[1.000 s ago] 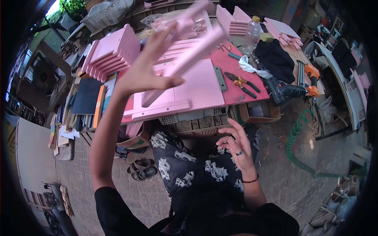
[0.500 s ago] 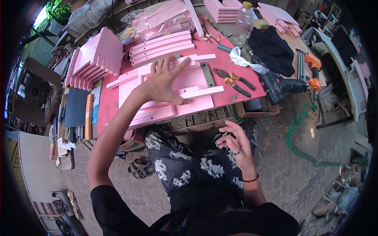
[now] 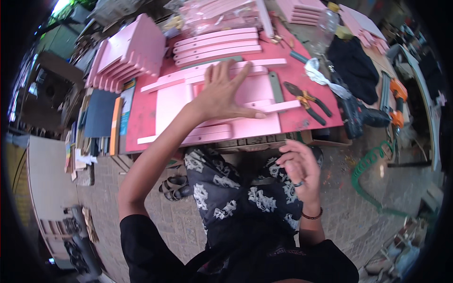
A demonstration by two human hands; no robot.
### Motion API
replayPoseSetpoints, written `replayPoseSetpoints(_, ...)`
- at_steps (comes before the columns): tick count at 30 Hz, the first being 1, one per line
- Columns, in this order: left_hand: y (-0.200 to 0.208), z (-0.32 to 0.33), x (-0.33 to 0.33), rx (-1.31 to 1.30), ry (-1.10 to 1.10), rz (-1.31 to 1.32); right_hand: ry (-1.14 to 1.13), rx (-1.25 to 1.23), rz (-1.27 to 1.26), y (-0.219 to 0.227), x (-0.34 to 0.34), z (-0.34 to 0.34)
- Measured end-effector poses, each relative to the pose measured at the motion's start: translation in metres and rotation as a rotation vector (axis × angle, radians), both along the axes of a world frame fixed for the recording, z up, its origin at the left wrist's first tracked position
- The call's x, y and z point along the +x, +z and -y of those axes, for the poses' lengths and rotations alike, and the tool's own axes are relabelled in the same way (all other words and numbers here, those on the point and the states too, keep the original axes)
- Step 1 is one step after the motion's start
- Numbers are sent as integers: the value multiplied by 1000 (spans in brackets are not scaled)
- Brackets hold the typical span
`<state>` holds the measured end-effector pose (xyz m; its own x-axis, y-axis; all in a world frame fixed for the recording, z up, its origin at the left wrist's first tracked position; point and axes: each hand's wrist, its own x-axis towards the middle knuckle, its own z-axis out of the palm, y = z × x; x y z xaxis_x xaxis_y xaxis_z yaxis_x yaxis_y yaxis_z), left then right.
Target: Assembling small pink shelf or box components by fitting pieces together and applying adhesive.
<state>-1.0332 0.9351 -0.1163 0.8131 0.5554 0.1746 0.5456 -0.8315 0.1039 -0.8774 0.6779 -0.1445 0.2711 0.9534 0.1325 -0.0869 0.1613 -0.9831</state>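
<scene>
My left hand is spread wide over a pink wooden frame on the table. Its fingertips rest by the far rail and its thumb lies along the near pink bar. Beneath the frame is a flat pink panel, partly covered by my forearm. My right hand hovers over my lap near the table's front edge, with fingers curled in; what they hold, if anything, is too small to make out. Pliers with dark and yellow handles lie right of the frame.
Curved pink slats lie behind the frame. A stack of pink panels stands at the left. To the right are a cordless drill, a black cloth, a clear bottle and an orange nail gun with a green coiled hose.
The whole view has shifted, so the table and its things sit further right in the picture. My left hand stays on the frame; my right hand stays low, its fingers still curled.
</scene>
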Motion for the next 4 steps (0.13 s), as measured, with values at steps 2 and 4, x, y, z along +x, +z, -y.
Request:
replayPoseSetpoints(2, 2, 0, 2, -52, -87, 57, -28, 54, 109, 12, 7, -12)
replayPoseSetpoints(4, 6, -11, -6, -178, -84, 93, -66, 180, 504, 14, 19, -34)
